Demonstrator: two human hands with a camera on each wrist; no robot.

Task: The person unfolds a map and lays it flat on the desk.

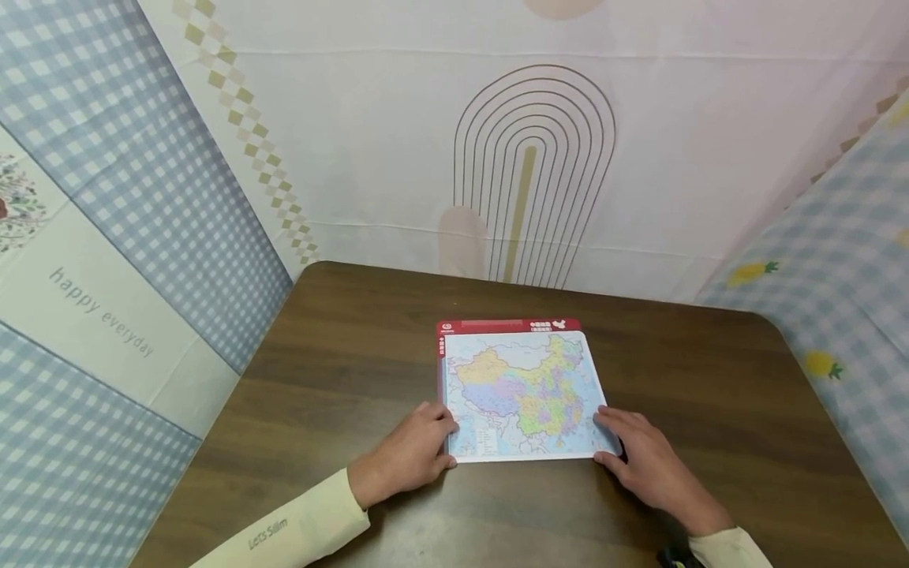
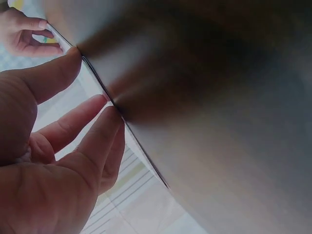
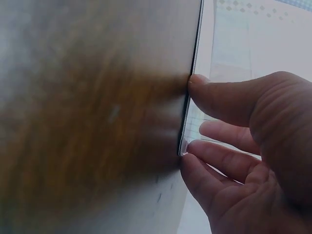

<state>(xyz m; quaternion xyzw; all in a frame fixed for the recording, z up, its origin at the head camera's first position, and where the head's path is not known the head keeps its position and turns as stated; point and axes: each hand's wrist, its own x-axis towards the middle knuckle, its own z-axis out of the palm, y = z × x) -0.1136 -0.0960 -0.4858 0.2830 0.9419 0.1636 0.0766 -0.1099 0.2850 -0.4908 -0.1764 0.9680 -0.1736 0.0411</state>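
A flat map board (image 1: 525, 394) lies on the brown table, with a red strip along its far edge and part of its left edge. Coloured regions and a pale blue surround cover its face. My left hand (image 1: 412, 450) touches the board's left edge, its thumb at the near left corner. On the other side, my right hand (image 1: 642, 457) rests its fingers on the right edge, with the thumb by the near right corner. Both wrist views show the board edge-on as a thin line, the fingertips (image 2: 114, 114) of each hand meeting it.
The brown wooden table (image 1: 341, 347) has rounded far corners. A pale cloth with arch lines (image 1: 536, 173) hangs behind it. Blue checked cloth (image 1: 142, 142) stands on the left, and another checked cloth with pineapples (image 1: 824, 363) on the right.
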